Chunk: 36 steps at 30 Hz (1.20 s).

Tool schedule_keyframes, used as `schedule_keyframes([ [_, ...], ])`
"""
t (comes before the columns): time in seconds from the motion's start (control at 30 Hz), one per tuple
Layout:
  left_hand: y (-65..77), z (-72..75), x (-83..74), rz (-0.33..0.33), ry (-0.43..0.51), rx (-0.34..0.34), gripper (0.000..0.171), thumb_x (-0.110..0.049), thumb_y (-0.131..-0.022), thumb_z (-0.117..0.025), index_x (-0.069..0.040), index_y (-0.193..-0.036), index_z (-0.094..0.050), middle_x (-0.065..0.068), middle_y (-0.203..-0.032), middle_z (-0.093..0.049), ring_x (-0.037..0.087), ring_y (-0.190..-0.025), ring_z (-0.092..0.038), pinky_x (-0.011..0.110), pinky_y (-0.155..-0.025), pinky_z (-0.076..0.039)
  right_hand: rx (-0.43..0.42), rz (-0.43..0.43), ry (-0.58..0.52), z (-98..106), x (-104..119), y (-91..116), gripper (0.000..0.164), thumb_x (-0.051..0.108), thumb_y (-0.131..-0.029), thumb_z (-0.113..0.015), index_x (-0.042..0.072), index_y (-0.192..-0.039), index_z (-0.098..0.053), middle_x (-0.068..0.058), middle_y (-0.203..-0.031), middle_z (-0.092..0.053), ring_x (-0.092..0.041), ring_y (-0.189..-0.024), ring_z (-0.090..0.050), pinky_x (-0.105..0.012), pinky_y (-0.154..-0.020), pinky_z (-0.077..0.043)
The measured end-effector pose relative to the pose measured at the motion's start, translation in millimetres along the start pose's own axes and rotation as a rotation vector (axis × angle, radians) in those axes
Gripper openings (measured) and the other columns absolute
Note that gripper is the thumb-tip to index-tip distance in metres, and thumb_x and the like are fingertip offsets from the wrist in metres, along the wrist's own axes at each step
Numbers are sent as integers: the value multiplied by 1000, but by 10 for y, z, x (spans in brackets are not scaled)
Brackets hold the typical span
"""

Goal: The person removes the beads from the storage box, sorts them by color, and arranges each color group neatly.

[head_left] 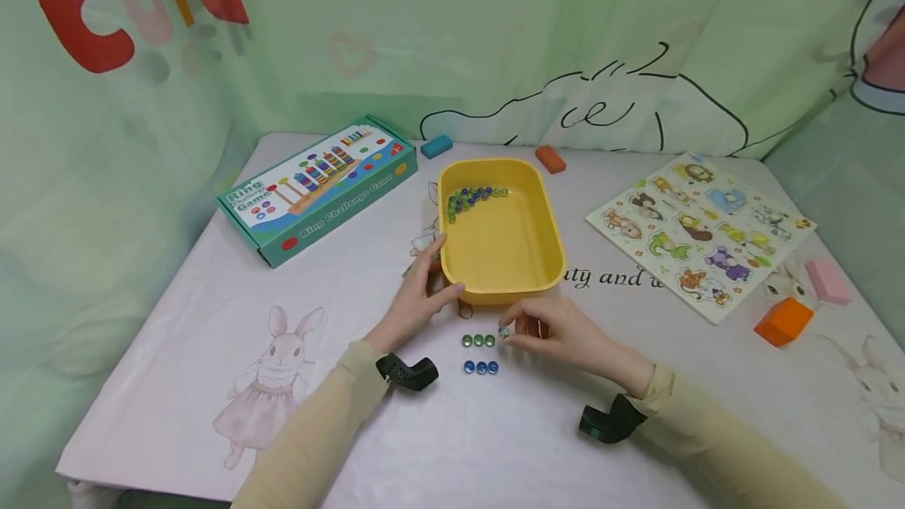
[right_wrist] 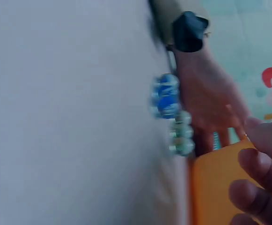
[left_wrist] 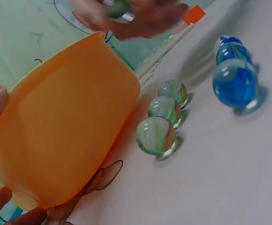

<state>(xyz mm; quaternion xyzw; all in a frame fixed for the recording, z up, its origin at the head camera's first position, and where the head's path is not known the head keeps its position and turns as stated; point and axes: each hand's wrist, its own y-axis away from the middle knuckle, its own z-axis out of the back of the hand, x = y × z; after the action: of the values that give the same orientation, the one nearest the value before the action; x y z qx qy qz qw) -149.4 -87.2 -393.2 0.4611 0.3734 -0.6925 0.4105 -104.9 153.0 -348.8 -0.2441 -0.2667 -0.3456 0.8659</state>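
A yellow plastic tray (head_left: 505,250) holds several green and blue marbles (head_left: 463,199) along its far left corner. My left hand (head_left: 412,297) grips the tray's near left corner, thumb on the rim and fingers against the outside wall. Between thumb and fingertips, my right hand (head_left: 566,334) pinches a greenish glass marble (head_left: 503,331) just in front of the tray. To its left lie three green-streaked marbles (left_wrist: 165,110) in a row. Nearer to me is a row of three blue marbles (left_wrist: 235,83). The right wrist view is blurred and hides the pinched marble.
A green Ring Challenge Game box (head_left: 325,195) lies at the back left, and an animal puzzle board (head_left: 700,230) at the right. Blue (head_left: 437,146) and red (head_left: 550,159) blocks lie behind the tray. Orange (head_left: 784,322) and pink (head_left: 828,282) blocks sit at the far right.
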Motion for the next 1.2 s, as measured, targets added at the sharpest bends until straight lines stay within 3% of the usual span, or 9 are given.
schedule_keyframes([
  [0.27,-14,-6,55,3,-4,-19,77,-33,-89,-60,-21,-149,-14,12,-143,-33,22,-124,-39,43,-107,-27,22,-158,10,-170,-103,87,14,16,-79,-73,16,-89,-64,9,-81,-57,-5,-68,-47,-19,-60,-42],
  [0.57,-21,-10,53,13,-1,-7,75,-25,-90,-60,-22,-149,-14,12,-143,-34,23,-126,-37,43,-108,-26,46,-222,106,-222,-85,75,11,21,-81,-71,16,-90,-66,6,-84,-56,-5,-69,-44,-19,-60,-38],
  [0.83,54,35,-255,23,15,28,74,-17,-91,-58,-9,-149,-12,22,-144,-29,34,-129,-32,48,-110,-21,71,-243,128,-215,-71,76,15,23,-82,-70,16,-95,-66,6,-88,-57,-5,-69,-44,-19,-61,-39],
  [1.0,69,40,-300,36,0,30,73,-18,-92,-57,-10,-149,-12,20,-148,-25,31,-132,-29,47,-111,-20,156,-236,184,-125,-19,37,24,29,-82,-69,16,-103,-64,7,-95,-59,-5,-74,-46,-20,-66,-41],
  [1.13,64,40,-294,55,0,33,74,-18,-92,-57,-11,-149,-11,19,-148,-25,29,-131,-30,46,-111,-21,259,-177,244,32,78,-46,27,28,-82,-69,16,-105,-63,6,-94,-59,-7,-72,-48,-20,-64,-41],
  [1.2,40,28,-220,57,6,32,75,-18,-91,-58,-13,-149,-11,18,-147,-26,29,-131,-31,46,-110,-21,322,-149,240,126,138,-111,26,26,-82,-70,15,-104,-64,7,-90,-59,-7,-69,-48,-20,-62,-42],
])
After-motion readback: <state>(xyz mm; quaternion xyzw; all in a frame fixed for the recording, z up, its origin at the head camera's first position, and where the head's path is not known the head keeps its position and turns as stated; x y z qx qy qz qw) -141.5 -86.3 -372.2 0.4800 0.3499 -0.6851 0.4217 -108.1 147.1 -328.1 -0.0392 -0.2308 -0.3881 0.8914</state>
